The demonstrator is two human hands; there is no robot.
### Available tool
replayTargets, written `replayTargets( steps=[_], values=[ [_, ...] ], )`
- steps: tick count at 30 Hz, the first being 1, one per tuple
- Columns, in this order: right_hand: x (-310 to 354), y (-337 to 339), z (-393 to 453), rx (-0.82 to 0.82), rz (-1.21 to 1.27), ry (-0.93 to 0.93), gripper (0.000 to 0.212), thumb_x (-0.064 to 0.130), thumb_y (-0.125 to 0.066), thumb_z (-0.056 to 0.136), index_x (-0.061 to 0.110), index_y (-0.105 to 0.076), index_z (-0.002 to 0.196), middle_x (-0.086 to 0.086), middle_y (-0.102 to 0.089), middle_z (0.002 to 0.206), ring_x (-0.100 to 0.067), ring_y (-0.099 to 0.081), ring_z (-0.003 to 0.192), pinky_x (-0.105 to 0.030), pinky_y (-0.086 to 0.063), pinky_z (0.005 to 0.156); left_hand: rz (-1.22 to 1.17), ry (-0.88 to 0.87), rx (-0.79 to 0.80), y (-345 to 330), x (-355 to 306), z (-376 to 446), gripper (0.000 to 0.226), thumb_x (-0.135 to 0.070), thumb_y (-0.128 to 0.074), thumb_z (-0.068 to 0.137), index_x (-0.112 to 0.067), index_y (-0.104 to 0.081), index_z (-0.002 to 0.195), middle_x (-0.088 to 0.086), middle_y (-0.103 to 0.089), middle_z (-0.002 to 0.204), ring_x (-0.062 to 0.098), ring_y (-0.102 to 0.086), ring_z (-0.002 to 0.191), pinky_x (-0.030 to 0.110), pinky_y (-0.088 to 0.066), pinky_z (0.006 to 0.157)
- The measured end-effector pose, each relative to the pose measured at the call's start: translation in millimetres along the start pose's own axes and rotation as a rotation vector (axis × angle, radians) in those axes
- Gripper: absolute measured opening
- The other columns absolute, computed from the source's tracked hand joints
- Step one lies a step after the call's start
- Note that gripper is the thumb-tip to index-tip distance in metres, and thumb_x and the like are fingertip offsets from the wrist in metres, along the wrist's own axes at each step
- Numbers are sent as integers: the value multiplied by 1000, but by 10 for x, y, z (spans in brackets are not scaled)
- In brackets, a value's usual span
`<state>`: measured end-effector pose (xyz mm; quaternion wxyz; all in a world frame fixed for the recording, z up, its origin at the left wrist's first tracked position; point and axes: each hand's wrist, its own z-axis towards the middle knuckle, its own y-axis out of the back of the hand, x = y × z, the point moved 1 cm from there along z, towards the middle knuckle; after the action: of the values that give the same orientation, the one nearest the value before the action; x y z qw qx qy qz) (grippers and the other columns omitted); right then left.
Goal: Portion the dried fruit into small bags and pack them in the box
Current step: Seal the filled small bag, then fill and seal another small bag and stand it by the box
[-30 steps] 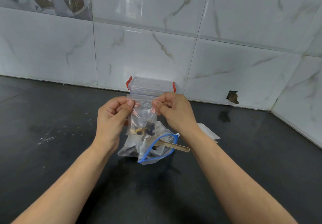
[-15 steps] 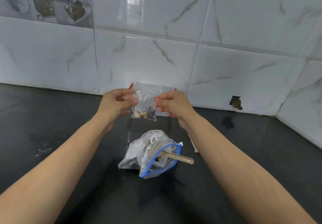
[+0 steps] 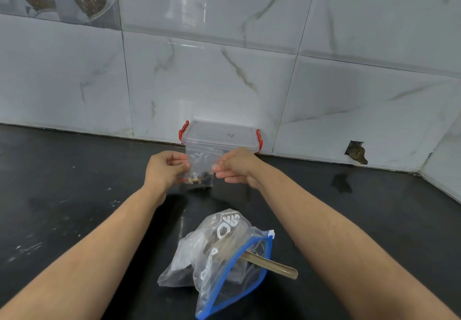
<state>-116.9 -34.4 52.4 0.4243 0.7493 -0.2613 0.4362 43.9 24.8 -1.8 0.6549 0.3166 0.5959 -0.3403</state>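
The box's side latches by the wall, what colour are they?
Red, on a clear box; the latches show plainly in the head view.

My dark bench (image 3: 74, 195) carries the lidded clear box (image 3: 220, 137) at the far wall and the big zip bag (image 3: 219, 257) near me.

Bare forearms, no sleeves, no jewellery

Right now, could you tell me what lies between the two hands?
In the head view, the small bag of dried fruit hangs between the left hand and right hand, pinched by both.
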Motion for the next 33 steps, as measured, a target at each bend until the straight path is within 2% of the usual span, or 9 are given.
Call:
replayTargets(
  steps=[3, 7, 13, 17, 20, 22, 25, 30, 33],
  values=[
    [-1, -27, 36, 17, 8, -8, 28, 4, -51, 95, 5, -56, 122, -12, -65, 119, -20, -63, 110, -30, -52, 86, 29, 35, -23, 23, 50, 40, 17, 0, -67, 83, -3, -64, 99, 9, -67, 85, 18, -65, 72, 28, -56, 59],
    [-8, -67, 92, 31, 6, -14, 31, 3, -50, 96, 7, -52, 127, -11, -60, 125, -18, -61, 110, -29, -52, 80, 26, 25, -18, 20, 63, 84, 25, 0, -63, 86, -5, -62, 110, 3, -68, 88, 13, -63, 75, 30, -53, 67],
    [-36, 27, -38, -15, -31, -5, 40, 2, -49, 95, 9, -45, 134, -9, -55, 131, -17, -59, 111, -27, -50, 76, 105, -60, -48, 67, -56, -2, 43, -3, -60, 86, -8, -56, 128, 4, -61, 119, 16, -58, 106, 31, -50, 81],
    [-116, 235, -295, -100, -132, 64, 27, 5, -57, 91, 3, -60, 118, -14, -65, 118, -13, -61, 90, -24, -49, 70, 141, -171, -13, 91, -202, -261, 35, -2, -56, 86, -12, -63, 119, 1, -65, 117, 11, -59, 106, 25, -49, 78],
    [-268, 369, -502, -226, -464, 169, 27, 8, -64, 87, 8, -67, 113, -9, -68, 114, -18, -64, 100, -31, -50, 89, 143, -211, 55, 62, -323, -513, 27, -2, -56, 88, -14, -67, 109, 0, -67, 111, 5, -61, 96, 21, -49, 73],
    [-381, 445, -682, -313, -690, 183, 27, 12, -62, 87, 20, -69, 112, 0, -68, 116, -18, -63, 106, -32, -48, 91, 130, -224, 116, 37, -415, -689, 22, -2, -57, 88, -13, -68, 103, 3, -69, 106, 6, -62, 89, 20, -50, 71],
    [-556, 569, -987, -375, -846, 99, 31, 13, -58, 86, 29, -68, 111, 4, -67, 115, -19, -63, 102, -30, -50, 82, 120, -235, 205, 8, -538, -963, 16, -4, -59, 88, -14, -70, 93, 5, -71, 98, 11, -62, 88, 20, -49, 71],
    [-814, 688, -1367, -344, -968, -65, 37, 36, -65, 83, 22, -62, 117, -1, -66, 115, -21, -62, 101, -31, -50, 78, 149, -250, 282, -45, -586, -1295, 15, -6, -61, 87, -17, -72, 89, 5, -73, 93, 12, -64, 89, 23, -47, 71],
    [-984, 677, -1479, -343, -995, -118, 43, 39, -67, 80, 18, -60, 117, -3, -65, 112, -23, -62, 100, -30, -47, 74, 116, -231, 290, -97, -569, -1423, 15, -5, -61, 87, -15, -72, 89, 6, -74, 92, 13, -66, 90, 23, -45, 69]
  ],
)
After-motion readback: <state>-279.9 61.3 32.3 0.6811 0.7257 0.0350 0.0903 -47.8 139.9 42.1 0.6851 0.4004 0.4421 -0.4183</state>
